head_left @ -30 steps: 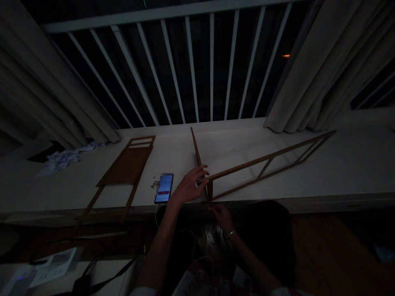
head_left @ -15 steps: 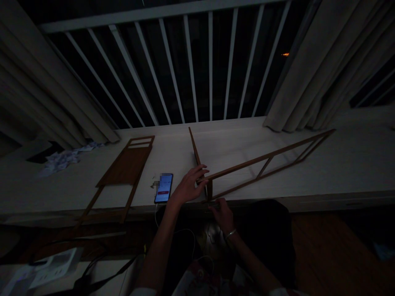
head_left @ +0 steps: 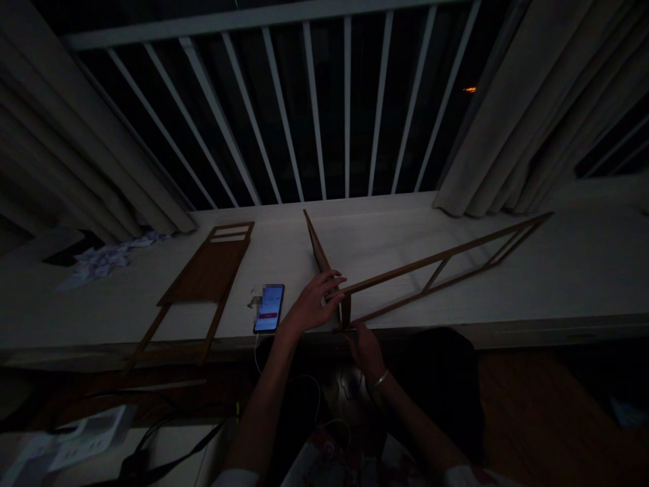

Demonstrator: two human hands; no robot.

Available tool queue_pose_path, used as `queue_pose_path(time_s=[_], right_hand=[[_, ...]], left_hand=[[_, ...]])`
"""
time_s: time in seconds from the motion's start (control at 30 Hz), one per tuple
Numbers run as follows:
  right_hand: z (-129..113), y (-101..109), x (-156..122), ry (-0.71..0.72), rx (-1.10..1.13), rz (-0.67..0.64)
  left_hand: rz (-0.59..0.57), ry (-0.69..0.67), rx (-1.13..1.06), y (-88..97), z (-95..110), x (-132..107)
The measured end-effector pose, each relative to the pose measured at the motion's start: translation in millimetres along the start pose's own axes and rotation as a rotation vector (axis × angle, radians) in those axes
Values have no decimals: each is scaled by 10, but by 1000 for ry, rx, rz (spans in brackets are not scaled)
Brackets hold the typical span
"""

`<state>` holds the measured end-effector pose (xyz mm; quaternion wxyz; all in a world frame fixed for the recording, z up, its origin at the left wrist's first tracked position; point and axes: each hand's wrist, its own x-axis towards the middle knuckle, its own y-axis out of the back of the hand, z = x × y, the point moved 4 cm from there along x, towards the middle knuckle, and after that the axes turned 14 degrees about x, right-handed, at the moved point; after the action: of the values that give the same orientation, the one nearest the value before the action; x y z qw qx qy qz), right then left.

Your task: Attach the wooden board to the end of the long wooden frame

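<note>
A brown wooden frame [head_left: 430, 262] with two long rails and crosspieces stands on its edge on the pale ledge, joined at its near end to a slanting wooden panel [head_left: 315, 245]. My left hand [head_left: 317, 303] is closed around this joint, thumb and fingers on the wood. Below it, at the frame's lower near corner, my right hand [head_left: 366, 348] is pinched. A thin dark piece shows by its fingertips, too dim to name. To the left lies a second wooden piece [head_left: 203, 270], a flat panel with slats at the top and two legs.
A lit phone [head_left: 268, 309] with a white cable lies on the ledge [head_left: 289, 237], small bits beside it. Crumpled papers [head_left: 101, 260] lie far left. Behind are white railings [head_left: 347, 108] and curtains [head_left: 501, 115]. A white power strip [head_left: 94, 433] sits lower left.
My right hand has moved slightly up against the frame's lower corner. The slanting panel's far end has shifted a little left. My left hand keeps its hold.
</note>
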<state>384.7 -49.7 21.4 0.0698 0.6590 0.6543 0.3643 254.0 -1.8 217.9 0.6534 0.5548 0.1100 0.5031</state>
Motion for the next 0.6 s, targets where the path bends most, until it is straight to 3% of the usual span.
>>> queue_pose_path(time_s=[0.6], right_hand=[[208, -78, -101, -49, 44, -72]], left_hand=[[-17, 2, -38, -9, -5, 12]])
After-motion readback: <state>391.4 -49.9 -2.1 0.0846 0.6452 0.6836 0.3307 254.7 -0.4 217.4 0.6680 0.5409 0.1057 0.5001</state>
